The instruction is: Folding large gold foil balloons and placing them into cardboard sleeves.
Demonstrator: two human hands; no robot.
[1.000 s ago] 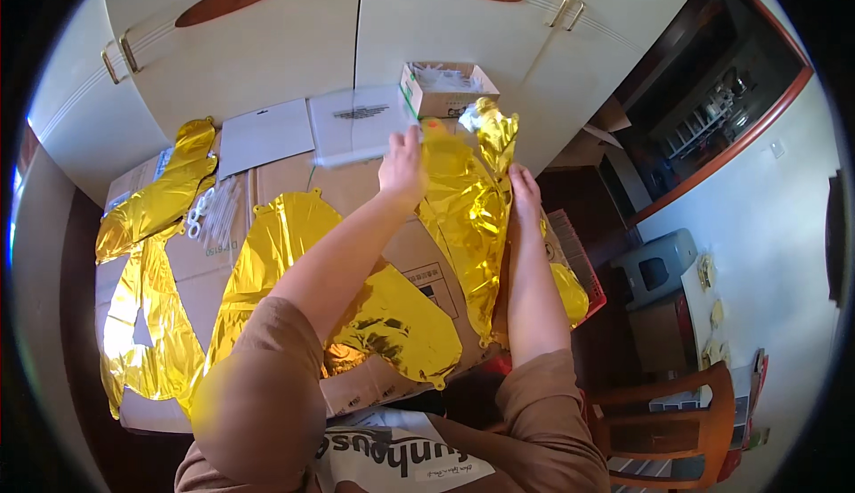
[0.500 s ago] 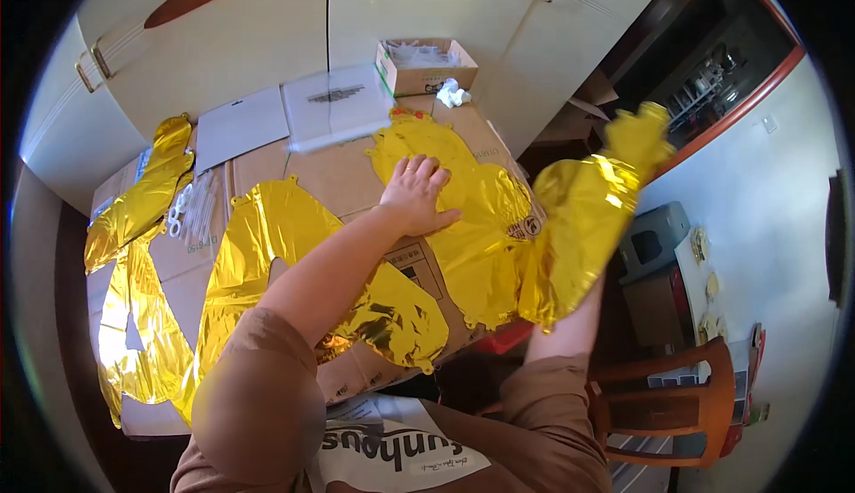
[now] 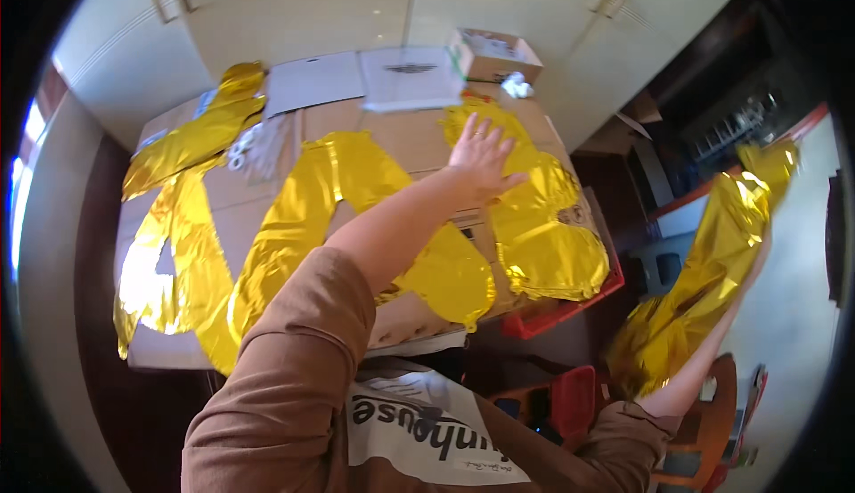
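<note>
My left hand (image 3: 484, 160) lies flat with fingers spread on a gold foil balloon (image 3: 548, 226), which is uninflated and rests on the right part of the cardboard-covered table. Out to the right, off the table, another flat gold foil balloon (image 3: 712, 252) hangs from my raised right arm. That balloon covers my right hand, so its fingers do not show. An arch-like gold foil balloon (image 3: 298, 199) lies under my left forearm. At the table's left side lies more gold foil (image 3: 191, 252), partly overlapping itself and shiny.
A carton (image 3: 494, 57) of clear plastic pieces and a crumpled white tissue (image 3: 517, 86) stand at the back. Flat sheets (image 3: 316, 83) lie along the far edge by the cabinets. White straws and rings (image 3: 254, 150) lie at left. A red crate (image 3: 570, 310) and wooden chair (image 3: 712, 440) are close by.
My right arm has swung outward to the right with its gold foil balloon, away from the table. My left hand stays on the other balloon. The view has shifted.
</note>
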